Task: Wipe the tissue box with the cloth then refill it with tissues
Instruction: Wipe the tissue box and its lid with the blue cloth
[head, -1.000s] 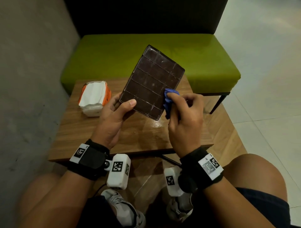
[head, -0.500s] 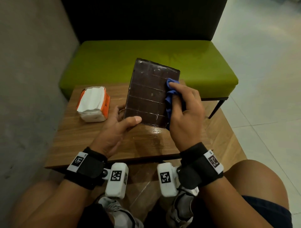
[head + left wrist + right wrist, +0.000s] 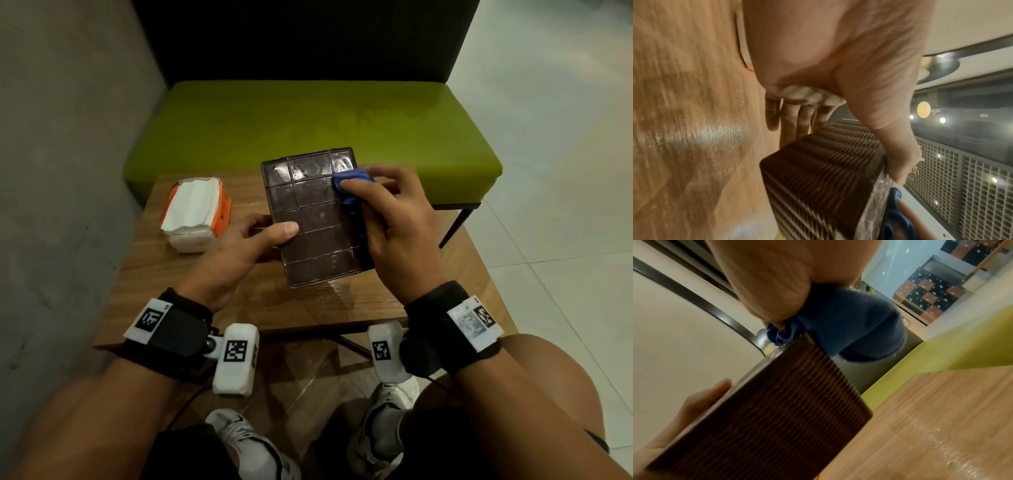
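Note:
A dark brown tissue box (image 3: 313,219) with a gridded flat face turned up is held just above the wooden table (image 3: 191,284). My left hand (image 3: 239,253) grips its left edge, thumb on the top face and fingers underneath. My right hand (image 3: 387,219) holds a crumpled blue cloth (image 3: 349,186) and presses it on the box's far right corner. The left wrist view shows the box's ribbed side (image 3: 818,170) and the cloth (image 3: 894,216). In the right wrist view the cloth (image 3: 849,324) sits on the box's top edge (image 3: 777,402). A pack of white tissues (image 3: 195,209) in an orange wrapper lies at the table's far left.
A green bench seat (image 3: 308,123) with a dark backrest stands just behind the table. A grey wall (image 3: 51,171) runs along the left. Pale tiled floor (image 3: 548,171) lies to the right. My knees and shoes are below the table's near edge.
The box has turned from a diagonal tilt to nearly square with the table and come lower. My right hand slid the cloth from the box's near right edge up to its far right corner.

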A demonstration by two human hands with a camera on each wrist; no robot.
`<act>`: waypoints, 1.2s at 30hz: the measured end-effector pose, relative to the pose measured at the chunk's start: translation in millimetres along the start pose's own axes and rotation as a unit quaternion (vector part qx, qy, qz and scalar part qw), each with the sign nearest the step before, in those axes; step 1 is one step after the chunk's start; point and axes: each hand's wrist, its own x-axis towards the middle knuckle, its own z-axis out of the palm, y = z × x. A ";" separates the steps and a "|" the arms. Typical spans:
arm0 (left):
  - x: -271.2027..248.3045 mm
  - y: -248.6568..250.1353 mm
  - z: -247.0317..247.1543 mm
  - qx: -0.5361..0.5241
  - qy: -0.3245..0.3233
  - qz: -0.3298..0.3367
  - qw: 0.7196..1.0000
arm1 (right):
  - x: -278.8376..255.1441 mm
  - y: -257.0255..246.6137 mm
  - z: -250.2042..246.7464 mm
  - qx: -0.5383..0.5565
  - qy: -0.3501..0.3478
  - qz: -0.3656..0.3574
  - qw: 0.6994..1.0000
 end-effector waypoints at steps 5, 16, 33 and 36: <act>2.4 -6.4 14.4 -0.026 0.065 0.028 0.997 | -19.7 -37.0 14.5 -0.095 0.071 0.068 0.991; 0.3 -8.8 19.3 -0.101 0.120 0.064 0.986 | -38.3 -41.6 22.9 -0.062 0.069 0.069 0.993; -3.0 -3.0 22.1 -0.129 0.117 0.076 0.982 | -31.9 -19.4 13.5 -0.025 0.105 0.076 0.991; -1.1 -0.9 24.0 -0.131 0.121 0.074 0.981 | -39.7 -38.8 20.3 -0.036 0.060 0.039 0.997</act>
